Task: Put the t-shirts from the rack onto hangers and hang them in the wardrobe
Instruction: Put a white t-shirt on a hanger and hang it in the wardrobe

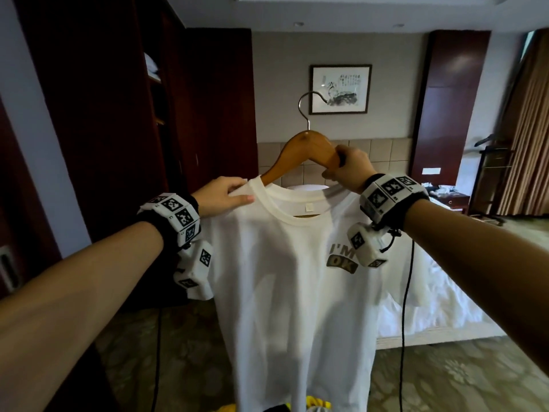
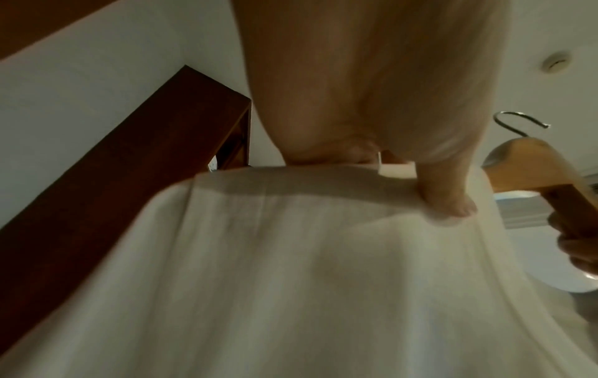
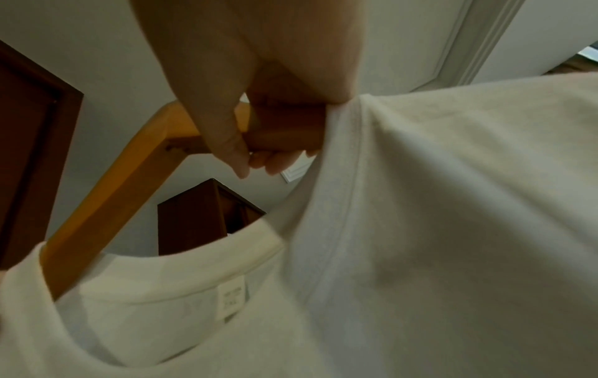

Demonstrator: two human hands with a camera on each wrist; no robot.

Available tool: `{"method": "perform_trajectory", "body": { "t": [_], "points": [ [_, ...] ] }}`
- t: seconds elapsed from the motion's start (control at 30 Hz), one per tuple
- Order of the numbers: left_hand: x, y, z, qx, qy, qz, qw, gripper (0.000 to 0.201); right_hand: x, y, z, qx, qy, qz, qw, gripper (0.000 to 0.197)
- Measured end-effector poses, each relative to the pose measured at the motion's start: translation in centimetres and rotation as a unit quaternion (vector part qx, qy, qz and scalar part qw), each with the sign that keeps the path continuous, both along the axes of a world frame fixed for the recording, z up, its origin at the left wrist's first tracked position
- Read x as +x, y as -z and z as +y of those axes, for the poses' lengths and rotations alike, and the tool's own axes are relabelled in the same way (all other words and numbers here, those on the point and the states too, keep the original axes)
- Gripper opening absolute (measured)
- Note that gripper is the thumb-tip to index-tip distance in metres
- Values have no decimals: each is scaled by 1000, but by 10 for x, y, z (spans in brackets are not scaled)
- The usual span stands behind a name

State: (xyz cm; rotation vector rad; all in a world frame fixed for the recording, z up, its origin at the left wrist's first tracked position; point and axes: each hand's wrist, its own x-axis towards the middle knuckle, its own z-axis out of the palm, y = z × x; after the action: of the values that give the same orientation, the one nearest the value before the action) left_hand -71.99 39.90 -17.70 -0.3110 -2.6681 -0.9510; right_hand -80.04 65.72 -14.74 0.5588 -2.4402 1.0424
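Both hands, hanger [image 1: 307,153] half inside t-shirt [image 1: 297,292]

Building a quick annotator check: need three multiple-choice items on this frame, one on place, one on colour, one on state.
1. Where does the right hand grip?
A. the metal hook
B. the wooden hanger's right arm
C. the t-shirt hem

2. What colour is the t-shirt?
A. white
B. black
C. red

3. How does the wooden hanger sit in the t-shirt?
A. fully inside, both shoulders covered
B. wholly outside it
C. its left arm through the neck opening, its right arm outside

Key: 1 B, fingers curl round the wood in the right wrist view. 2 A, white cloth with an "I'M OK" print. 3 C, the left arm runs under the collar beside the left hand, which pinches the shoulder cloth.
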Motion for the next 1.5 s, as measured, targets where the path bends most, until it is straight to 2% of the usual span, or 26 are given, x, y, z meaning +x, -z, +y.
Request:
{"method": "perform_trajectory", "body": {
  "t": [0.1,0.2,0.27,0.33,0.4,0.5,0.57,0.63,0.7,0.8,0.87,0.97,1.0,1.07,1.13,1.17,1.27,1.33,1.4,1.5],
  "points": [
    [12,6,-18,5,8,38,999,22,11,4,-18,2,2,2,1000,33],
    [25,14,-38,-3,-13,56,998,17,23,13,-41,33,38,11,999,38],
    [34,19,-54,-11,-44,50,998,14,36,21,-59,53,88,59,993,45],
    [48,27,-70,-2,-73,43,996,11,53,26,-78,42,93,81,992,39],
    [67,34,-88,5,-98,41,994,9,70,29,-98,15,43,15,999,31],
    [106,36,-112,-2,-133,28,991,9,91,38,-130,35,-37,-55,997,44],
    [138,37,-126,-11,-164,21,986,11,105,40,-151,53,-63,-46,996,42],
    [171,35,-136,-29,-195,14,980,16,118,37,-169,23,-81,-17,996,37],
    [211,33,-145,-27,-231,10,972,29,133,33,-188,-20,-119,10,993,48],
    [272,34,-151,-29,-294,3,955,35,166,33,-219,23,-250,-30,967,67],
    [318,38,-150,-30,-341,-6,940,36,196,42,-237,23,-288,-48,956,64],
    [385,49,-134,-28,-413,-18,910,35,248,56,-255,-42,-252,-15,967,61],
    [406,54,-128,-30,-435,-20,900,33,269,63,-259,-59,-257,-23,964,55],
    [445,61,-115,-42,-475,-23,879,31,312,77,-265,-27,-297,-54,953,37],
    [482,65,-107,-57,-509,-28,858,37,356,89,-274,3,-363,-84,928,39],
    [499,65,-104,-60,-526,-34,848,38,379,92,-278,-5,-407,-124,905,40],
    [547,61,-93,-75,-569,-42,818,33,452,86,-283,-33,-534,-293,792,27],
    [578,60,-87,-95,-592,-51,798,34,497,77,-288,-52,-569,-401,716,25],
    [608,58,-82,-110,-607,-66,784,35,534,70,-296,-76,-556,-470,682,34],
    [659,52,-76,-96,-605,-98,785,37,585,70,-310,-74,-545,-501,668,38]
  ]
}}
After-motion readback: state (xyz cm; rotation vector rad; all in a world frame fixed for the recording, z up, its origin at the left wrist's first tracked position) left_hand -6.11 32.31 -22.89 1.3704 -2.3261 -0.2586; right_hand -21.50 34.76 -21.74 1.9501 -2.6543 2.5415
